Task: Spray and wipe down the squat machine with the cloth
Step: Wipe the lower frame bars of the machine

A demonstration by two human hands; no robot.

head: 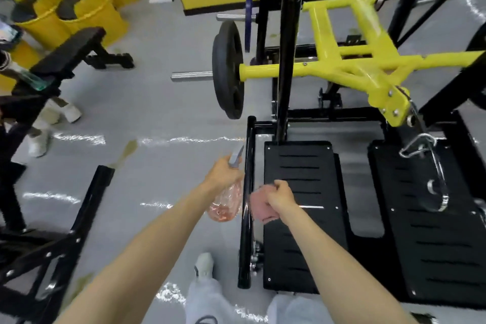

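Left hand (223, 172) grips a clear spray bottle (226, 204) part-filled with orange-pink liquid; right hand (281, 193) clutches a pink cloth (260, 208) above the squat machine's black footplate (302, 208).

Grey floor (157, 110), squat machine (299, 163) standing on it, black bench (71, 52), seemingly yellow bins (89, 10)

hands (223, 175) (281, 196): 2 | spray bottle (227, 205): 1 | cloth (260, 208): 1 | footplates (302, 166) (434, 244): 2 | black weight plate (228, 71): 1 | carabiner (416, 146): 1

No text, label, brand, number or sign can be read anywhere in view.
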